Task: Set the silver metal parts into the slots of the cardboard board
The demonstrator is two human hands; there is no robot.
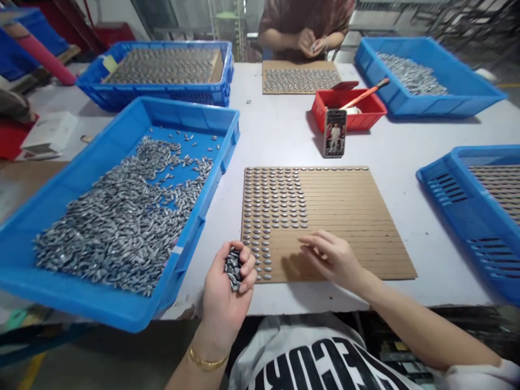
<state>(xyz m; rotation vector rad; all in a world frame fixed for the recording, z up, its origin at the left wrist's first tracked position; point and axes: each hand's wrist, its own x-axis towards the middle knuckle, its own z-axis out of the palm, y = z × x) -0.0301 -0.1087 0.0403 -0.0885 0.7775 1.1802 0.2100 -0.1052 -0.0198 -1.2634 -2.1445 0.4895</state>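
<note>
My left hand (231, 284), palm up, is curled around a heap of small grey metal pieces (233, 269) at the near left corner of a cardboard sheet (345, 216). Rows of the same oval pieces (274, 197) cover the sheet's left part, and one row runs along its far edge. Over the bare near part of the cardboard is my right hand (331, 257), its fingers apart and nothing visible between them. A big blue tray (223, 146) on the left holds a large pile of loose pieces (122, 216).
Behind the sheet, a phone (335, 132) leans on a red box (371, 108) with a brush (365, 93). Blue crates (450, 179) stand at right and back left (152, 92). Across the table, a person's hands (312, 43) are above another filled sheet (300, 78).
</note>
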